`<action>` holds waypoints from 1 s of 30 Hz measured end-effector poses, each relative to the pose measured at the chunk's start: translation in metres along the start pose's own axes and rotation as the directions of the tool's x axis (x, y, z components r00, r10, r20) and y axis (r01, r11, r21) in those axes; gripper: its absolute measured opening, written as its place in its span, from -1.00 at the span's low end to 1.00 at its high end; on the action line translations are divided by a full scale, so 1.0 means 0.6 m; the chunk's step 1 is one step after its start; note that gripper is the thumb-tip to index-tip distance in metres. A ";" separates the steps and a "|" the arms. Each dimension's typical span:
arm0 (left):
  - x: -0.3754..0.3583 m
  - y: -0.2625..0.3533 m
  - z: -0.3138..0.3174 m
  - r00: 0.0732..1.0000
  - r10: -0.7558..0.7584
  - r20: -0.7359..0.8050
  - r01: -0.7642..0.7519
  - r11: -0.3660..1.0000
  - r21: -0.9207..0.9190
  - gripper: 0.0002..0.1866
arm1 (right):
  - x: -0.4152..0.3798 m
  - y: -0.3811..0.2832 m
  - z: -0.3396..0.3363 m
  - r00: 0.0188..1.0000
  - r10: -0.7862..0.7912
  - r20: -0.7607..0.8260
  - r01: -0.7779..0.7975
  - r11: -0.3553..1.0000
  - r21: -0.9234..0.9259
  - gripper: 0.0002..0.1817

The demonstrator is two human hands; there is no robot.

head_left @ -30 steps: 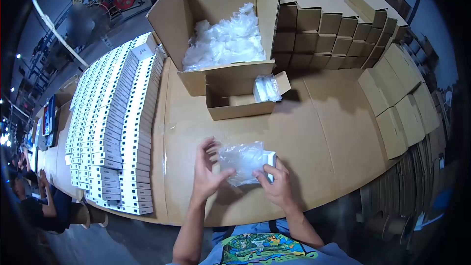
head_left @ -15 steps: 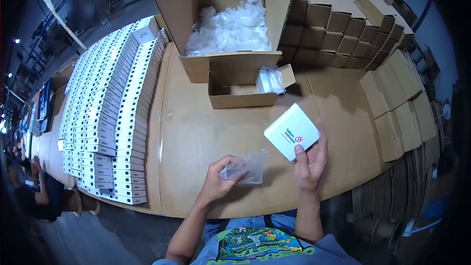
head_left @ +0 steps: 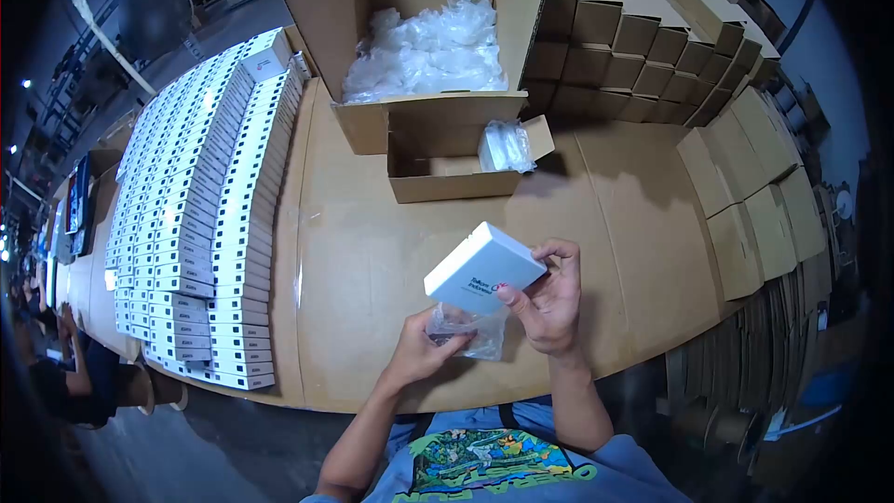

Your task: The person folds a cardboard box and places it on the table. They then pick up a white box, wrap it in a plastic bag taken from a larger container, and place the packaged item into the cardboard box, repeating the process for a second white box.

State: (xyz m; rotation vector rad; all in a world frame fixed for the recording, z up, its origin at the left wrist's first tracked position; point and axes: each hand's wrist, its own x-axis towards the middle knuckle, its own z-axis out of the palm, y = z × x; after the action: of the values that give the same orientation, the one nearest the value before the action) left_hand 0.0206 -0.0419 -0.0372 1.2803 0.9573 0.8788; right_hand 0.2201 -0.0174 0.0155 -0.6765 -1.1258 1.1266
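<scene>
My right hand (head_left: 548, 303) grips a flat white box (head_left: 482, 270) with dark lettering and a small red logo, thumb on its printed face. The box is tilted, its near edge over the mouth of a clear plastic bag (head_left: 484, 340). Closed around the bag's left side is my left hand (head_left: 426, 351). Beyond them stands an open brown carton (head_left: 447, 190), with bubble-wrapped items (head_left: 507, 147) at its right end.
A larger open box (head_left: 363, 130) full of clear plastic bags (head_left: 428, 51) stands behind the carton. Rows of stacked white boxes (head_left: 191, 214) line the left. Brown cartons (head_left: 596, 65) are piled at the back right, more cartons (head_left: 759, 196) along the right edge. A person (head_left: 79, 363) is at far left.
My right hand has brought the white box left and tilted it over the plastic bag. My left hand still holds the bag, its fingers nearer the box. The view has shifted slightly.
</scene>
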 end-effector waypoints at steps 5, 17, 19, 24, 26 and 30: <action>-0.004 -0.006 0.008 0.998 -0.037 -0.050 0.035 0.998 -0.047 -0.78 | -0.004 0.013 -0.004 0.999 0.043 0.015 -0.042 0.997 -0.063 -0.46; -0.007 -0.015 0.006 1.000 -0.009 0.012 0.009 1.000 0.017 -0.80 | 0.017 -0.013 -0.016 0.998 0.003 -0.067 -0.017 0.978 -0.206 -0.60; -0.007 -0.008 0.010 0.999 -0.035 -0.008 0.035 0.999 0.004 -0.79 | 0.020 -0.015 -0.016 0.999 0.028 -0.019 -0.031 0.974 -0.226 -0.61; -0.004 -0.015 0.003 0.999 0.026 -0.034 -0.024 0.999 0.041 -0.77 | 0.022 0.000 0.003 0.983 0.182 -0.021 -0.183 0.969 -0.167 -0.62; -0.003 -0.009 -0.002 0.998 0.034 -0.052 -0.031 0.998 0.053 -0.76 | 0.020 0.011 0.001 0.980 0.190 -0.055 -0.197 0.959 -0.204 -0.62; -0.004 0.003 -0.005 0.996 -0.077 -0.048 0.074 0.996 -0.052 -0.67 | 0.021 0.019 -0.007 0.967 0.246 -0.064 -0.254 0.942 -0.217 -0.64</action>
State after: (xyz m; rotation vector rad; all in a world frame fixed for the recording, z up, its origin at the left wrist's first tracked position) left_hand 0.0173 -0.0427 -0.0355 1.1773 1.0106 0.8741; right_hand 0.2201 -0.0016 0.0085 -1.0361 -1.1698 1.2055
